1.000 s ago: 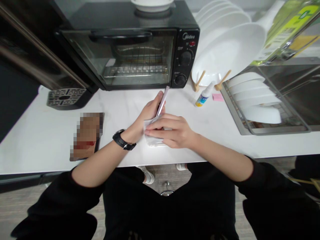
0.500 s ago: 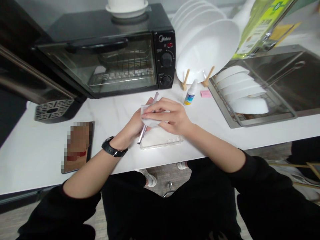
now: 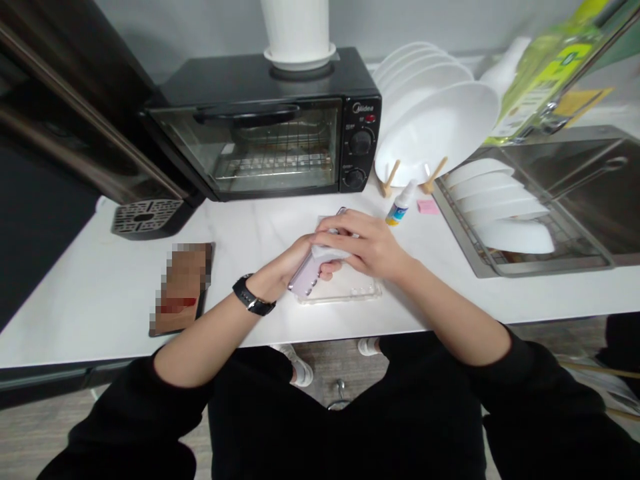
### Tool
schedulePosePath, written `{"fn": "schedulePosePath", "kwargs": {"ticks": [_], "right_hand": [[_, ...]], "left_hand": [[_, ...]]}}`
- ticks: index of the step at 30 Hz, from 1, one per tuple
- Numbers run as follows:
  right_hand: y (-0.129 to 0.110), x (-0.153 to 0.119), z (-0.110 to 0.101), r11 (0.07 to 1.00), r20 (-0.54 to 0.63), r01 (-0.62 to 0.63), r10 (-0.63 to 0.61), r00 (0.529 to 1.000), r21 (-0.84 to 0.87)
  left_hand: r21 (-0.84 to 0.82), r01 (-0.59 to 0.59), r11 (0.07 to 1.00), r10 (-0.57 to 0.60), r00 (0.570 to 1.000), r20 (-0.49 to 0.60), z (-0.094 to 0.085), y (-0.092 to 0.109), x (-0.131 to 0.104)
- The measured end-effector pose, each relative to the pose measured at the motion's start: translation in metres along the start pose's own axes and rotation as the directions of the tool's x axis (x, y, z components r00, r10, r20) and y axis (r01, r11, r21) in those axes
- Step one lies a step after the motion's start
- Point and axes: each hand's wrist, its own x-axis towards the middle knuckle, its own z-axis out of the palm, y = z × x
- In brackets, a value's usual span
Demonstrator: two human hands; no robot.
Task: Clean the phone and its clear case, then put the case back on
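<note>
My left hand (image 3: 293, 265), a black watch on its wrist, grips a pale pink phone (image 3: 306, 279) with its back turned up. Pressed on the phone's upper part is a small white wipe (image 3: 325, 252), held under the fingers of my right hand (image 3: 367, 243). Just beneath both hands a clear phone case (image 3: 350, 290) lies flat on the white counter (image 3: 90, 293). A small white spray bottle with a blue and yellow label (image 3: 399, 210) stands a short way behind my right hand.
A black toaster oven (image 3: 270, 137) with a white container on top stands at the back. White plates (image 3: 440, 120) lean in a wooden rack, more bowls (image 3: 505, 213) sit in the sink drainer. A blurred flat object (image 3: 181, 287) lies at left, a pink pad (image 3: 428, 207) by the bottle.
The phone has turned from edge-on to its pink back facing up in my left hand. My right hand keeps the wipe on it. The clear case came into view.
</note>
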Motion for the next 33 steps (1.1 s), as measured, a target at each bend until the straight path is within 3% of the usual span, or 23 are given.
{"fn": "schedulePosePath", "kwargs": {"ticks": [3, 9, 14, 17, 20, 23, 25, 27, 28, 30, 31, 33], "right_hand": [[0.003, 0.000, -0.003, 0.996, 0.015, -0.087, 0.087, 0.996, 0.005], [0.011, 0.005, -0.016, 0.951, -0.124, -0.271, 0.290, 0.949, 0.148], [0.013, 0.006, -0.015, 0.905, -0.095, -0.348, 0.379, 0.920, 0.245], [0.014, 0.006, -0.011, 0.882, -0.090, -0.390, 0.425, 0.901, 0.265], [0.014, 0.007, -0.009, 0.825, -0.124, -0.464, 0.523, 0.843, 0.322], [0.013, 0.010, -0.011, 0.747, -0.179, -0.531, 0.632, 0.754, 0.400], [0.011, 0.011, -0.011, 0.680, -0.191, -0.568, 0.703, 0.685, 0.464], [0.010, 0.011, -0.009, 0.628, -0.163, -0.578, 0.738, 0.655, 0.521], [0.009, 0.010, -0.007, 0.619, -0.138, -0.570, 0.734, 0.665, 0.541], [0.007, 0.009, -0.003, 0.631, -0.098, -0.538, 0.695, 0.712, 0.559], [0.007, 0.009, -0.001, 0.643, -0.089, -0.517, 0.670, 0.737, 0.565], [0.007, 0.008, 0.000, 0.670, -0.111, -0.469, 0.632, 0.767, 0.576]], "left_hand": [[0.010, -0.011, 1.000, 0.011, 1.000, -0.008, 0.003, 0.002, -0.001], [-0.044, -0.090, 0.995, 0.088, 0.995, -0.046, 0.016, 0.020, -0.014], [-0.086, -0.023, 0.996, 0.017, 0.998, -0.063, 0.021, 0.024, -0.014], [-0.074, -0.010, 0.997, 0.009, 1.000, -0.016, 0.019, 0.024, -0.012], [0.048, -0.037, 0.998, 0.032, 0.995, 0.093, 0.008, 0.023, -0.011], [0.243, -0.128, 0.961, 0.064, 0.965, 0.254, -0.007, 0.023, -0.009], [0.413, -0.253, 0.875, 0.105, 0.931, 0.349, -0.016, 0.022, -0.006], [0.598, -0.420, 0.683, 0.264, 0.905, 0.334, -0.021, 0.019, -0.002], [0.676, -0.493, 0.548, 0.449, 0.855, 0.260, -0.022, 0.017, -0.001], [0.822, -0.496, 0.280, 0.713, 0.681, 0.167, -0.022, 0.012, 0.001], [0.863, -0.474, 0.174, 0.791, 0.589, 0.164, -0.022, 0.011, 0.002], [0.889, -0.457, 0.012, 0.837, 0.492, 0.241, -0.022, 0.009, 0.002]]}}
